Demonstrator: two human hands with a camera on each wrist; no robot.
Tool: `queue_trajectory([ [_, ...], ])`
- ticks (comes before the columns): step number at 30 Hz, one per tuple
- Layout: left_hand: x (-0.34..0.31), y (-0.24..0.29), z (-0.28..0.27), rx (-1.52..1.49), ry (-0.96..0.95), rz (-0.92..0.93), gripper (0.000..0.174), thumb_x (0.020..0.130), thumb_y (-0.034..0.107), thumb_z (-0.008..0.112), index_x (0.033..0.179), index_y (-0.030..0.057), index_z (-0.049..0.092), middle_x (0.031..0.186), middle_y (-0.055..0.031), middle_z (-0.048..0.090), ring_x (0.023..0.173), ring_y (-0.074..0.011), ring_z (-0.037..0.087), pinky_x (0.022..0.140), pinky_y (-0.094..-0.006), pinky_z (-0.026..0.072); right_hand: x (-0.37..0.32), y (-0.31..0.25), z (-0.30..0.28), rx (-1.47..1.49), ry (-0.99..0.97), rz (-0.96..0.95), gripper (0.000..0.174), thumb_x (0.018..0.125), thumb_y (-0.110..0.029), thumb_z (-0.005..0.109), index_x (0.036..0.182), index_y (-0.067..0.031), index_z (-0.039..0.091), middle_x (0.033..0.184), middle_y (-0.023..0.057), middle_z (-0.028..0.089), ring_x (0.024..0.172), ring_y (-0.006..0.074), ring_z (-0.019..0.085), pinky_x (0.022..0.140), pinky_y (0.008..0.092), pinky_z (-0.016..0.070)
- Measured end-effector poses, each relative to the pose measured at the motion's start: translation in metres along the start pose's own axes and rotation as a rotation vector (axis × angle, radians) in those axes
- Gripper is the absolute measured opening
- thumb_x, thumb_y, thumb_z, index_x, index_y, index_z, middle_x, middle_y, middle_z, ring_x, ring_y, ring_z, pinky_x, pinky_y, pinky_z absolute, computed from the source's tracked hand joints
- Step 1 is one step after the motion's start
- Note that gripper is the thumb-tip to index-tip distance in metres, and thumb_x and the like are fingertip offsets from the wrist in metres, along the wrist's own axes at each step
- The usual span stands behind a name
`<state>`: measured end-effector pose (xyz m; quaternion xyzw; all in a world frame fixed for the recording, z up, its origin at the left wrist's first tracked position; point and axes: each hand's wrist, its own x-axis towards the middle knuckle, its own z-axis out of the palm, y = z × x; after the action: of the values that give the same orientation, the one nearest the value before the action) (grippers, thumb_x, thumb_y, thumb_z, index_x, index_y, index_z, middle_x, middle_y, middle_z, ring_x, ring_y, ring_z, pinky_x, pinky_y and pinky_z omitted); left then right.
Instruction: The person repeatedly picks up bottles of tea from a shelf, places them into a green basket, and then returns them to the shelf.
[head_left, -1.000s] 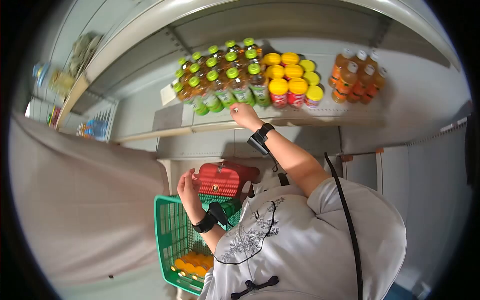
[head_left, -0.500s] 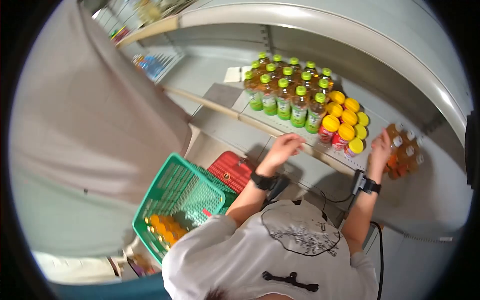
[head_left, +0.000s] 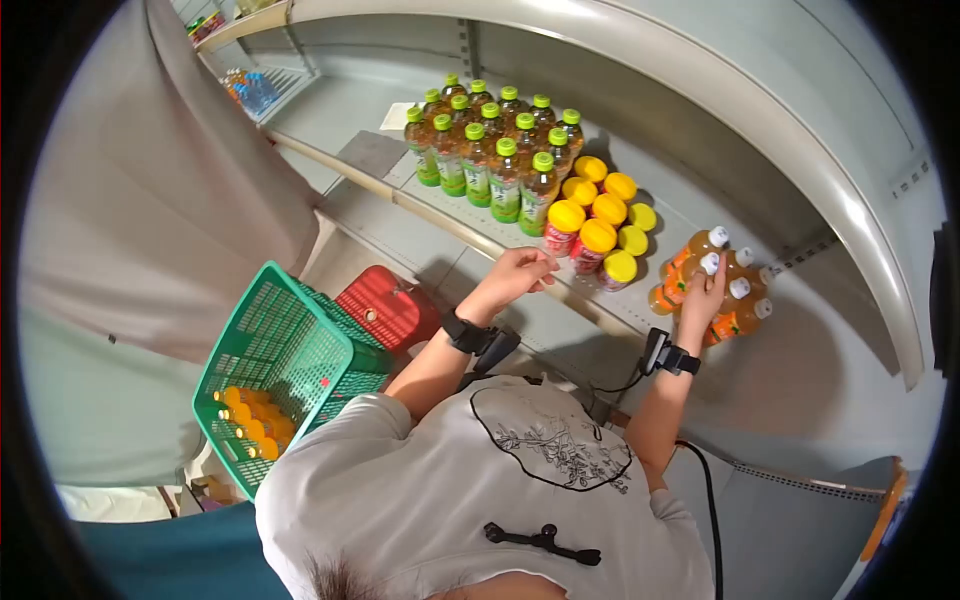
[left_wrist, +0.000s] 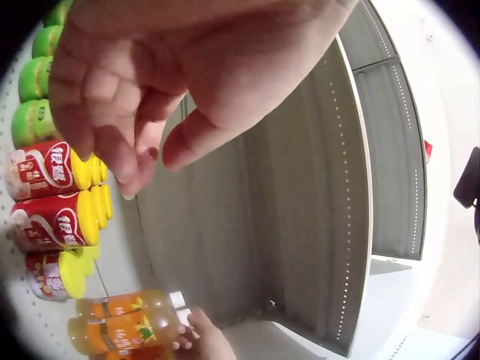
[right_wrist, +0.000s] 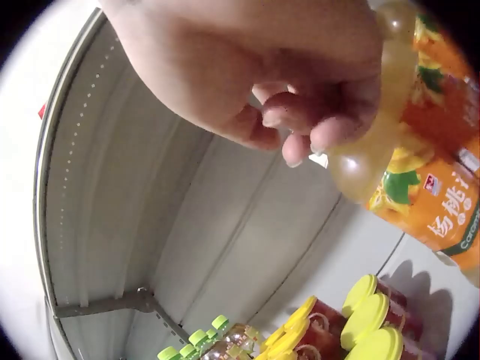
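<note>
My right hand [head_left: 703, 298] is at the front bottles of the orange-labelled juice group at the shelf's right. Its fingers curl round the white cap of one juice bottle [right_wrist: 416, 199], which stands among several others with the same label. My left hand [head_left: 518, 276] hovers in front of the shelf edge with loosely bent fingers and nothing in them. Closest to it are red tins with yellow lids [head_left: 597, 238]. Left of the tins stand rows of green-capped tea bottles [head_left: 476, 183].
A green basket [head_left: 232, 318] on the floor at left holds yellow-orange bottles [head_left: 255, 420]. Beside it is a red basket [head_left: 385, 305]. The shelf's front lip [head_left: 440, 222] runs below the goods, and an upper shelf edge [head_left: 640, 45] arches over them. A curtain [head_left: 215, 200] hangs at left.
My right hand moved from the tea bottles across to the juice bottles and took hold of a cap. My left hand rose from above the baskets to the shelf edge. The head view has turned.
</note>
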<state>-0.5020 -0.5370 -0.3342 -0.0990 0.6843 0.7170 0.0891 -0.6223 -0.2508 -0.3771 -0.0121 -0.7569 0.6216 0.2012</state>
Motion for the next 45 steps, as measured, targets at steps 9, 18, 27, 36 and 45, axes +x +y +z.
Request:
queue_trajectory([
  [9, 0.006, 0.020, 0.017, 0.107, -0.182, 0.068, 0.021, 0.084, 0.020, 0.047, 0.093, 0.0045, 0.057, 0.081, 0.0008, 0.056, 0.075, -0.0053, 0.052, 0.065, -0.0188, 0.0418, -0.020, -0.018, -0.027, -0.425, 0.199, 0.105, 0.046, 0.080, -0.013, 0.051, 0.124, -0.0066, 0.040, 0.055, 0.0040, 0.047, 0.049, 0.0106, 0.042, 0.051, 0.0261, 0.0389],
  [18, 0.015, 0.008, -0.013, 0.142, -0.169, 0.029, 0.018, 0.085, 0.018, 0.047, 0.090, 0.0037, 0.057, 0.082, -0.0004, 0.057, 0.075, -0.0068, 0.053, 0.064, -0.0192, 0.0422, -0.049, -0.005, -0.044, -0.284, 0.416, 0.005, 0.051, 0.078, -0.006, 0.048, 0.127, -0.0089, 0.037, 0.054, 0.0035, 0.046, 0.048, 0.0090, 0.043, 0.050, 0.0242, 0.0389],
  [27, 0.014, -0.011, -0.003, 0.164, -0.195, -0.084, 0.019, 0.085, 0.020, 0.048, 0.089, 0.0035, 0.058, 0.079, 0.0001, 0.057, 0.073, -0.0072, 0.053, 0.062, -0.0193, 0.0422, -0.087, -0.012, -0.058, -0.241, 0.352, 0.322, 0.051, 0.080, -0.008, 0.045, 0.130, -0.0078, 0.032, 0.055, 0.0007, 0.044, 0.050, 0.0074, 0.042, 0.048, 0.0223, 0.0369],
  [36, -0.005, -0.005, 0.031, 0.143, -0.048, 0.157, 0.019, 0.083, 0.017, 0.049, 0.091, 0.0033, 0.058, 0.076, -0.0018, 0.057, 0.069, -0.0079, 0.053, 0.061, -0.0218, 0.0444, -0.031, 0.021, -0.091, -0.187, 0.197, 0.053, 0.049, 0.084, -0.011, 0.046, 0.129, -0.0040, 0.029, 0.117, 0.0143, 0.047, 0.093, 0.0154, 0.050, 0.077, 0.0282, 0.0418],
  [45, -0.034, -0.016, 0.133, -0.014, 0.072, 0.052, 0.019, 0.083, 0.018, 0.047, 0.091, 0.0038, 0.058, 0.080, -0.0003, 0.057, 0.071, -0.0067, 0.052, 0.062, -0.0199, 0.0425, 0.020, 0.024, -0.148, -0.092, -0.062, 0.193, 0.048, 0.083, -0.014, 0.051, 0.128, -0.0200, 0.036, 0.064, 0.0019, 0.052, 0.047, 0.0055, 0.039, 0.044, 0.0242, 0.0373],
])
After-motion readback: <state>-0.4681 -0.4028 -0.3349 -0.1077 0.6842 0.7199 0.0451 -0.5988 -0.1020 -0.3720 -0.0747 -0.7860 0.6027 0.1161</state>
